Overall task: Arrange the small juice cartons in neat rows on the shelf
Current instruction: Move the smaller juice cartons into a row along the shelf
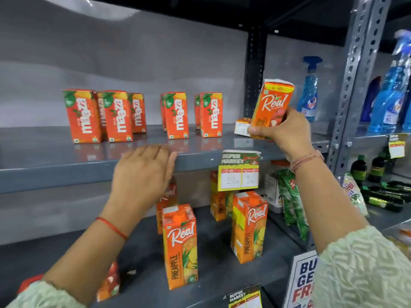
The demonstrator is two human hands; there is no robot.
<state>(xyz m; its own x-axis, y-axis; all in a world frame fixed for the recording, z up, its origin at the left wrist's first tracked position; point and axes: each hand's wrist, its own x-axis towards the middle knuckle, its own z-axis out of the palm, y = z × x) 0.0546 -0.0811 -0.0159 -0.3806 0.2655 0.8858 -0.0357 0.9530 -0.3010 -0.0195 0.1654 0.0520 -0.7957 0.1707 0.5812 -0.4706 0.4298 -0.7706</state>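
On the grey upper shelf [55,156], at about ten o'clock from the middle of the view, you have the Maaza cartons [85,116] standing upright in short files that run back toward the wall: two files close together on the left, then a third [176,115] and a fourth [211,114] with gaps between them. Your left hand [142,174] is at the centre, the palm turned away from you, the fingers together and slightly bent, lying against the front edge of this shelf and holding nothing. At six o'clock, on the lower shelf [218,270], tall Real pineapple cartons [180,247] stand apart from each other. At two o'clock your right hand [287,127] is closed around the bottom part of a small Real carton [272,103], which is tilted and raised above the right end of the upper shelf. Just behind its base another small carton [242,127] lies on its side. At three o'clock blue spray bottles [309,92] stand in the next bay.
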